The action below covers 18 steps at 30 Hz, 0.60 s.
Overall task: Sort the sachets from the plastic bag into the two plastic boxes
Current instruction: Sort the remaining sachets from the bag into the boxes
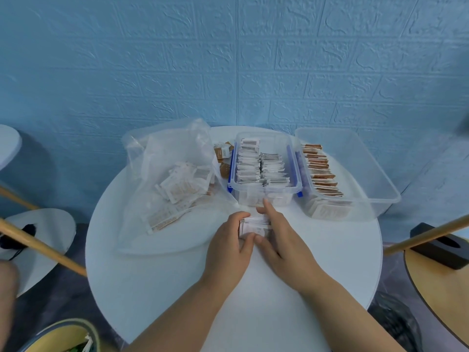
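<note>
Though left hand (229, 241) and right hand (282, 235) clasp sachets (255, 224), print is unreadable.

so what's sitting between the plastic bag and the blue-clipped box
A few loose brown sachets on the table, between the plastic bag and the blue-clipped box; head view shows it.

print on sachets (250, 165) too blurred, nothing legible
</note>
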Available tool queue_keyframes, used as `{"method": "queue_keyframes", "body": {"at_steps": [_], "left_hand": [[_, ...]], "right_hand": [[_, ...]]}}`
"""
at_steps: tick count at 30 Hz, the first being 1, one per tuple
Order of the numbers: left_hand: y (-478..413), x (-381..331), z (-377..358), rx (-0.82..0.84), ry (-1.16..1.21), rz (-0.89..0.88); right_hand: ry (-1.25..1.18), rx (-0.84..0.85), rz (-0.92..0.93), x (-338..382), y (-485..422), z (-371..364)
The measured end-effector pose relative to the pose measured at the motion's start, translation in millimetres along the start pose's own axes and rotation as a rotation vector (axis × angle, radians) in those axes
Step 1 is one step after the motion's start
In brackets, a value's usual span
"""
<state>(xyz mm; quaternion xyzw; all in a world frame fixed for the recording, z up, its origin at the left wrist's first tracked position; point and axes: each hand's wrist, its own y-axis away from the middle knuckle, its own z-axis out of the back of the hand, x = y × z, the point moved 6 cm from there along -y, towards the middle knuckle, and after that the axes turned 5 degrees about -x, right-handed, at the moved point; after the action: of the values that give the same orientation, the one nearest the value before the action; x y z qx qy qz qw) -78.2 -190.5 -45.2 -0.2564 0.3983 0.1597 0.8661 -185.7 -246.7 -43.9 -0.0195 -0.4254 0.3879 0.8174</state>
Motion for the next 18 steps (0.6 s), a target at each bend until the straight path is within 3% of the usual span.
{"method": "queue_keyframes", "body": {"at_steps": [6,15,18], "left_hand": [[0.8,0.6,-1.0,-0.031,-0.047,-0.005],[4.2,-6.0,-8.5,0.055,-0.282,-0.104],[2.3,-6.1,-5.2,-0.02,-0.272,-0.132]], "right_hand": [[0.035,-0.091,0.083,0.6,0.8,5.3],[0.15,-0.013,0.079,-2.2,0.2,-3.9],[0.13,-0.03,0.062,-2.5,0.3,-1.8]]}}
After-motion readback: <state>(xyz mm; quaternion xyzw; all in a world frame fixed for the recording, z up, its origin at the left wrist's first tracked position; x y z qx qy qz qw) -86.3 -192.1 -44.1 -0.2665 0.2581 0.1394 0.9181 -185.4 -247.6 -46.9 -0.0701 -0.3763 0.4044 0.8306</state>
